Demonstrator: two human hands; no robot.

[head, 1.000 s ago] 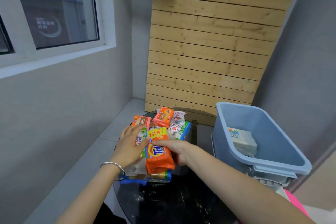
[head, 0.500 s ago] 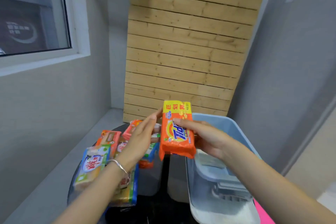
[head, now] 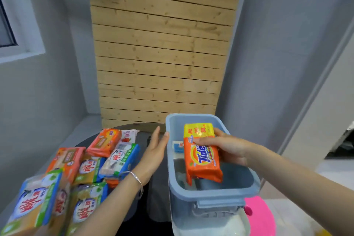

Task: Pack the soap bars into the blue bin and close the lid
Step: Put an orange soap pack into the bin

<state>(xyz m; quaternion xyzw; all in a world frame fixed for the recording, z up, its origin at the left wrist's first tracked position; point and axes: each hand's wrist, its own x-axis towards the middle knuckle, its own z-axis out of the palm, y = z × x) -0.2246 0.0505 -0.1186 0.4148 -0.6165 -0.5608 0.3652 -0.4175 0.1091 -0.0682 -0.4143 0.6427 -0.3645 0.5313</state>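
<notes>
- Since half a second ago, the orange-and-yellow plastic-wrapped soap bar has travelled from beside the light blue plastic bin to above its open mouth, tilted, lower end already inside the walls.
- Right hand alone now holds it, fingers curled over the printed face, thumb behind it.
- Left hand has let go; its fingers are straight and spread just beside the bin's left wall, and whether they touch it I cannot tell.
- Handling, as I judge it: a firm, fairly heavy block in slick film, not fragile; holding across the short width suits it best.
- One white-and-blue packet lies by the far wall; the rest of the floor looks free.
- Remaining heap of wrapped soap bars sits on the dark round table, left of the bin and near it, so reaches are short.
</notes>
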